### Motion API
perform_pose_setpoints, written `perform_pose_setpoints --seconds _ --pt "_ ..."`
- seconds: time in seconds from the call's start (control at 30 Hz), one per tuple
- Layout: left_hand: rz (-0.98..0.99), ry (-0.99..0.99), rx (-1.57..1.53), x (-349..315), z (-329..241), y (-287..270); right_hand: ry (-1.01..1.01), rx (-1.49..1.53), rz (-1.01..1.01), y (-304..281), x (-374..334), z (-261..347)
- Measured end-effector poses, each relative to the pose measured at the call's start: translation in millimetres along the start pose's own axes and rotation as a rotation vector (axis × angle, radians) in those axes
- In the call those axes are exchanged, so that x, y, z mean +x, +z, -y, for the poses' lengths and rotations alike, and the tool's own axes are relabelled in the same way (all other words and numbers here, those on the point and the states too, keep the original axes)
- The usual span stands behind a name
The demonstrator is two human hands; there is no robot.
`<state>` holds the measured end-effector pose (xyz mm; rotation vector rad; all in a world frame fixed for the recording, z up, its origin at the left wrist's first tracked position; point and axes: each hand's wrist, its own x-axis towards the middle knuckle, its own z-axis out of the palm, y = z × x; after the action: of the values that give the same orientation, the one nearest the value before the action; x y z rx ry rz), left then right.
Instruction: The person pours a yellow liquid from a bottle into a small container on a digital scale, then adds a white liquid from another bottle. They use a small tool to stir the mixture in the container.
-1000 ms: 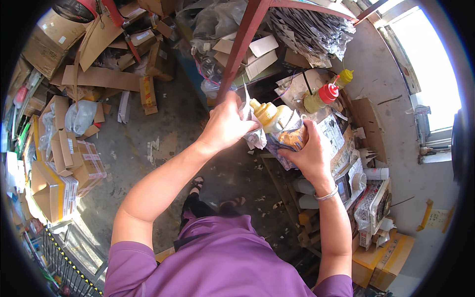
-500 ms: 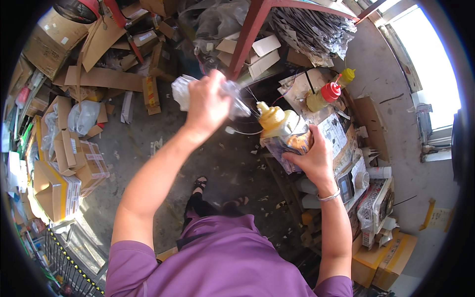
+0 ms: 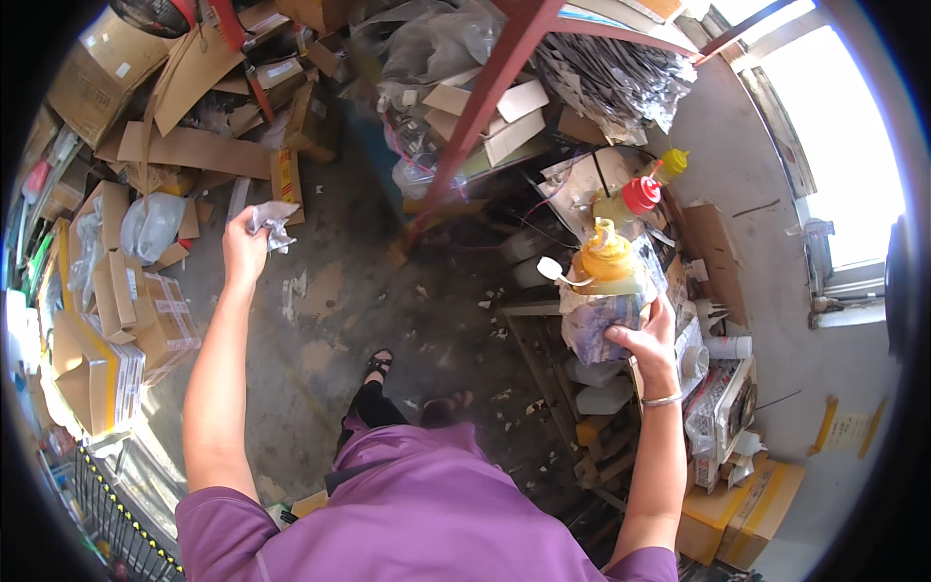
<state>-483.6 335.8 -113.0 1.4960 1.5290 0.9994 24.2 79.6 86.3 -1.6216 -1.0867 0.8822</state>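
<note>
Holding yellow-topped bottle (image 3: 606, 283), contents unclear | right hand (image 3: 654, 338) clamped round its lower side | left hand (image 3: 244, 250) pinched together on crumpled scrap (image 3: 277, 225)

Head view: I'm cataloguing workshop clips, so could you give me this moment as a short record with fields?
Left hand: out to the left, holding a crumpled pale scrap
Right hand: gripping a yellow-topped squeeze bottle, roughly upright
White cap: off the nozzle, on a strap
Beyond bottle: red-capped squeeze bottle, yellow-capped bottle
Floor, left: cardboard boxes
Scrap material: paper or plastic, cannot tell
</note>
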Motion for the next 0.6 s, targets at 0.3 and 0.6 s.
perform_pose_setpoints --seconds 0.3,0.6 --pt "-0.500 -0.342 0.628 -57.6 164.0 -162.3 0.019 -0.099 -0.030 -1.4 0.5 -3.7" --pt "-0.706 -0.578 0.558 -175.4 173.4 -246.0 -0.022 -0.089 -0.026 -13.2 -0.1 -33.8"
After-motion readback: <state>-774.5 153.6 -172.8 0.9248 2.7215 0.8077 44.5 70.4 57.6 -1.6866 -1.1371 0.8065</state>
